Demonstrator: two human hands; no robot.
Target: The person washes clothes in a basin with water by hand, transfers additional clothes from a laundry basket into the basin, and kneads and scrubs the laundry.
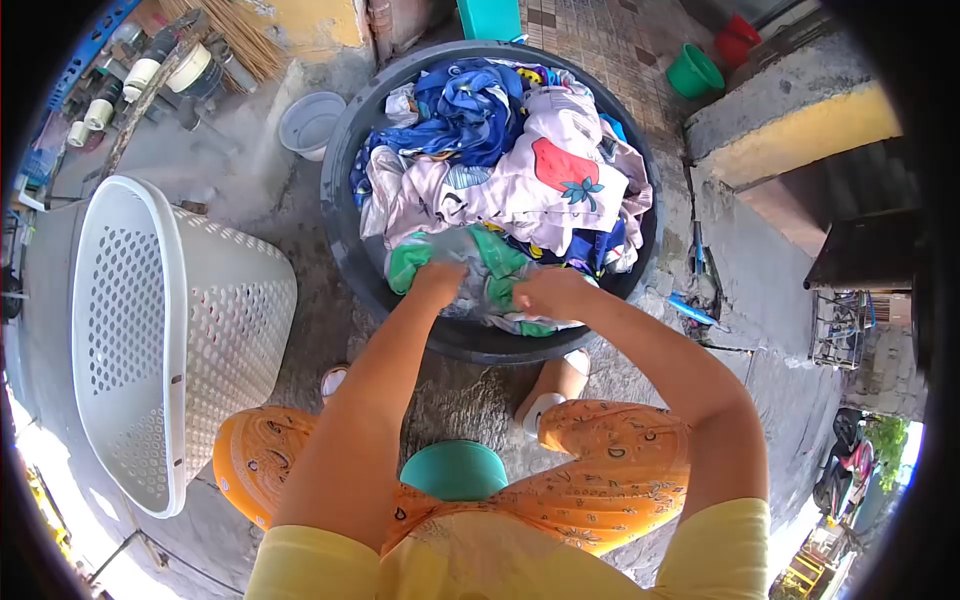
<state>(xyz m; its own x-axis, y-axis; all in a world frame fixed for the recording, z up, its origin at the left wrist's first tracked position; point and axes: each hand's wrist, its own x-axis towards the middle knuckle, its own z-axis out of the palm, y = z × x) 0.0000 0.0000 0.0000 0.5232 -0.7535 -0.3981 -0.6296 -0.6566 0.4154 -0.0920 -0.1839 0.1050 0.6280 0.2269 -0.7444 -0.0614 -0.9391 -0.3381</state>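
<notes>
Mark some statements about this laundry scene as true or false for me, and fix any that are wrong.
1. The left hand and right hand both grip a partly green cloth in the tub. True.
2. The white basket is on the right of the tub in the picture. False: the white basket is on the left.
3. A red strawberry print shows on a pale cloth. True.
4. The person's trousers are plain blue. False: the trousers are orange and patterned.
5. A green container and a red container are near each other at the upper right. True.
</notes>
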